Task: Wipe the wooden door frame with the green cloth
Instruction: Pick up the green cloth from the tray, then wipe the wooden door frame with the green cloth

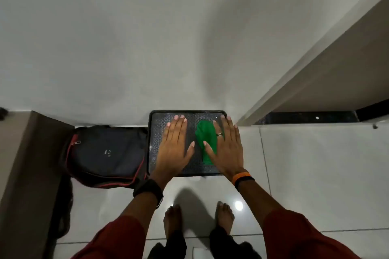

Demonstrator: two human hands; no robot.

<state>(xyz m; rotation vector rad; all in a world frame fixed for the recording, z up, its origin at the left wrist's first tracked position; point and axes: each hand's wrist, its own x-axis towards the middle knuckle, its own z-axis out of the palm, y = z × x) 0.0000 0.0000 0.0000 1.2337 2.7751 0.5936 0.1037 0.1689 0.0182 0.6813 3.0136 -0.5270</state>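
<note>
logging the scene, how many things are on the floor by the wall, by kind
green cloth: 1
black tray: 1
dark backpack: 1
total: 3

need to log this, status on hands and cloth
Left hand open, flat above tray. Right hand open, over green cloth, not gripping. Door frame right, unobstructed.

We hold both arms straight out, our left hand (175, 145) and right hand (226, 147) flat, palms down, fingers extended, thumbs angled inward.
</note>
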